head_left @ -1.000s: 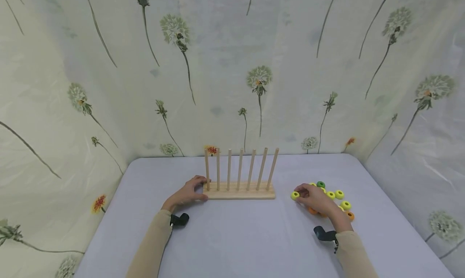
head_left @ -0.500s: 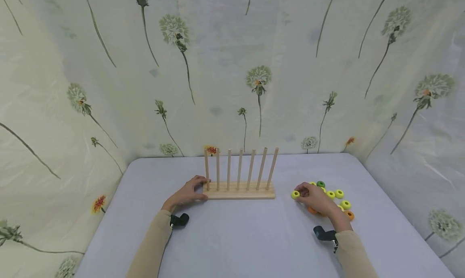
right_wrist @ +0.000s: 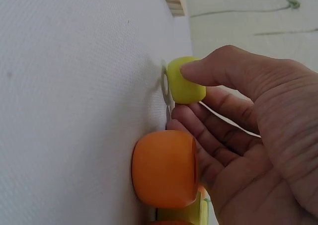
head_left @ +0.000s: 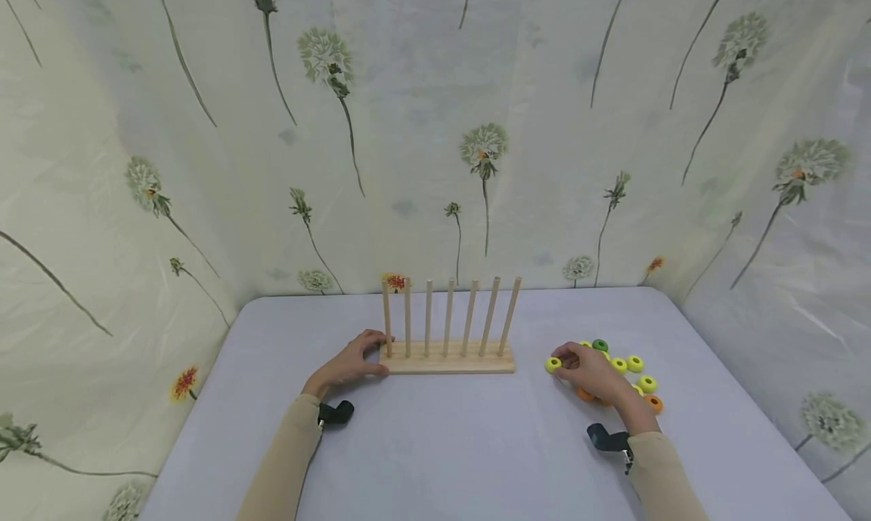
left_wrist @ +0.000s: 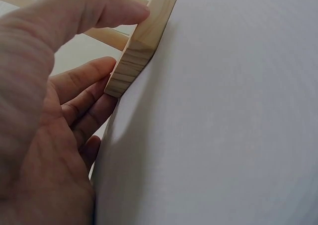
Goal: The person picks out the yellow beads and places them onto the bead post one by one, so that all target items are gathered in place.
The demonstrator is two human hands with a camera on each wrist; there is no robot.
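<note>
My left hand [head_left: 348, 361] grips the left end of a wooden base [head_left: 449, 367], its thumb on the near side and its fingers behind. From that base rises a row of several upright bare wooden pegs [head_left: 449, 317]. The left wrist view shows the base's end face [left_wrist: 130, 68] between thumb and fingers. Right of the stand, my right hand [head_left: 593, 373] pinches a yellow bead [right_wrist: 185, 90] between thumb and fingers, close over the tabletop, its shadow beside it. Right under that hand sits an orange bead [right_wrist: 164, 169].
Loose yellow beads [head_left: 635, 364], orange beads [head_left: 654, 404] and a green bead [head_left: 599, 345] lie around and partly beneath the right hand. Both wrists wear a black camera mount [head_left: 608, 438]. A white cloth [head_left: 435, 460] covers the table; a dandelion-print curtain [head_left: 408, 128] hangs behind it.
</note>
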